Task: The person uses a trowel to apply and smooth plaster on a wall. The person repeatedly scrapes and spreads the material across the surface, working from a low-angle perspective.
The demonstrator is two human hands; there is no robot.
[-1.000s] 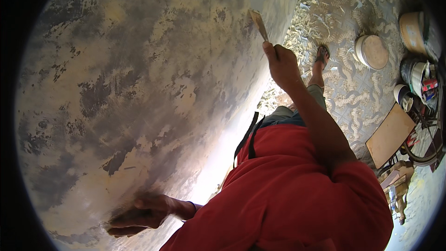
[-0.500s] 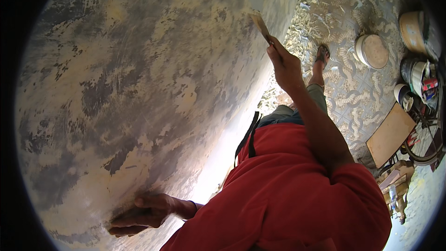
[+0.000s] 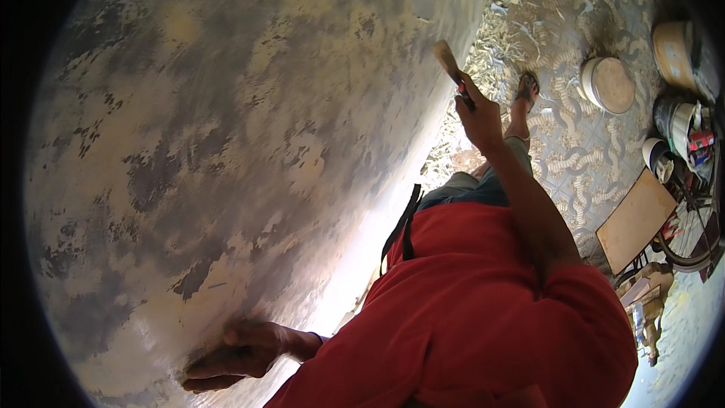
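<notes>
A: Brush (image 3: 447, 59): where does it sit in the head view?

B: In the right hand (image 3: 479, 115), raised near the wall's (image 3: 226, 143) right edge. The fingers are curled shut around the lower handle, pinching it; the bristle end sticks up and to the left of the knuckles, so the long axis runs from the fist slantwise toward the wall. Whether the tip touches the surface cannot be told; it lies just beside it.

A: And the other hand?

B: The left hand (image 3: 234, 353) is low, near the wall's bottom edge, palm against the mottled grey and tan surface, fingers stretched out flat and close together. It holds nothing and is well apart from the brush, so the right hand is the one on the tool.

A: What else shows?

B: A red shirt (image 3: 483, 325) fills the lower middle. On the patterned floor (image 3: 574, 151) to the right stand a pale round bucket (image 3: 608, 85), a brown board (image 3: 636, 219) and some cans, well apart from both hands. One sandalled foot (image 3: 526, 91) shows just beyond the right hand.
</notes>
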